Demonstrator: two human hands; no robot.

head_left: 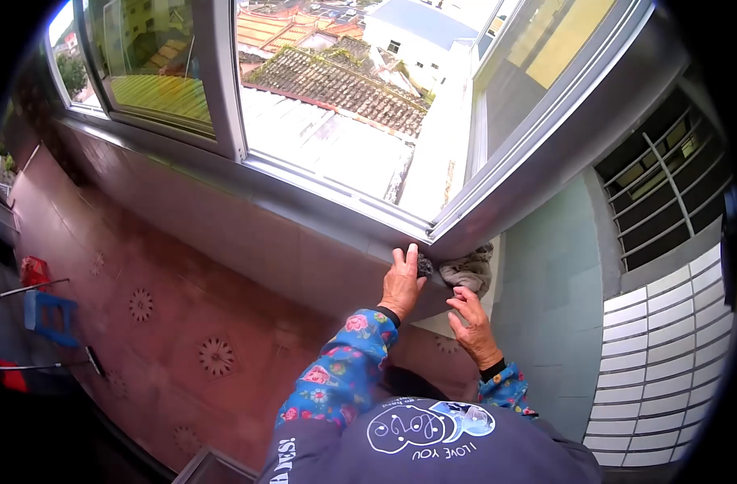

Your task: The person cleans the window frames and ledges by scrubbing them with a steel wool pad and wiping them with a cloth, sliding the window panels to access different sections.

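Note:
My left hand [401, 284] is at the corner of the sill, with its thumb and index finger around a dark, mesh-like scouring pad [424, 265]. The hand hides part of the pad. Just right of it, a crumpled grey-brown cloth [470, 272] lies on the ledge [368, 252] below the window corner. My right hand [475, 329] is in front of the cloth, its fingers apart and slightly bent, with nothing visible in them. Whether its fingertips touch the cloth I cannot tell.
The window frame [336, 187] meets the corner above my hands, with an open pane and rooftops beyond. To the right are a barred window [663, 181] and white tiles [659, 355]. A blue stool [50, 316] and poles stand on the red floor [175, 347] at left.

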